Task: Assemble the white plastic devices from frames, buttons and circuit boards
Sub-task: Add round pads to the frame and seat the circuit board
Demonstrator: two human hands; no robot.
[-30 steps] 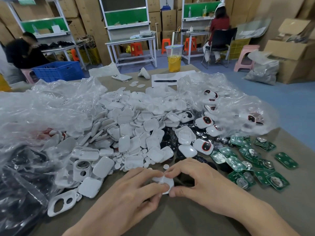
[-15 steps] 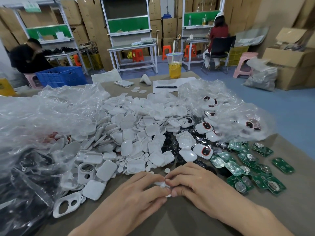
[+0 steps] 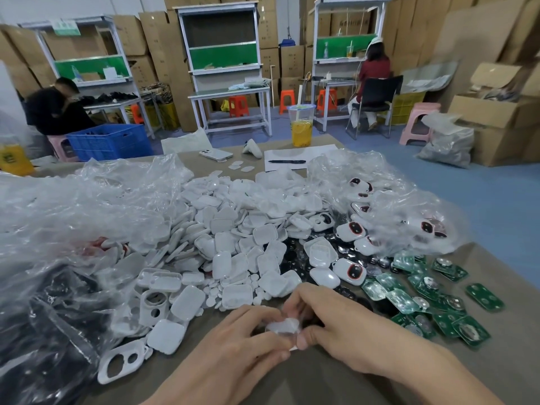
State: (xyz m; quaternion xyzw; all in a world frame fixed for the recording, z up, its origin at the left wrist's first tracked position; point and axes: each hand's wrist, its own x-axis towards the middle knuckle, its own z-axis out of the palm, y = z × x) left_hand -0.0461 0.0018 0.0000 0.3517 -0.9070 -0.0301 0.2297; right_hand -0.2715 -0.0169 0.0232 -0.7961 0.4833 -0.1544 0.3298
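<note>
Your left hand (image 3: 233, 340) and right hand (image 3: 344, 331) together pinch one white part (image 3: 282, 327); few apparently finished devices (image 3: 352, 271) lie ahead, while heaped shells (image 3: 233, 229) and circuit boards (image 3: 438, 302) await assembly.

- A person's left hand (image 3: 233, 343) and right hand (image 3: 344, 331) pinch a small white plastic piece (image 3: 282, 327) between them over a brown table (image 3: 321, 384).
- A heap of white plastic shells (image 3: 233, 235) lies just beyond.
- At right spread green circuit boards (image 3: 423, 296).
- At left lies a two-holed white frame (image 3: 121, 365).
</note>
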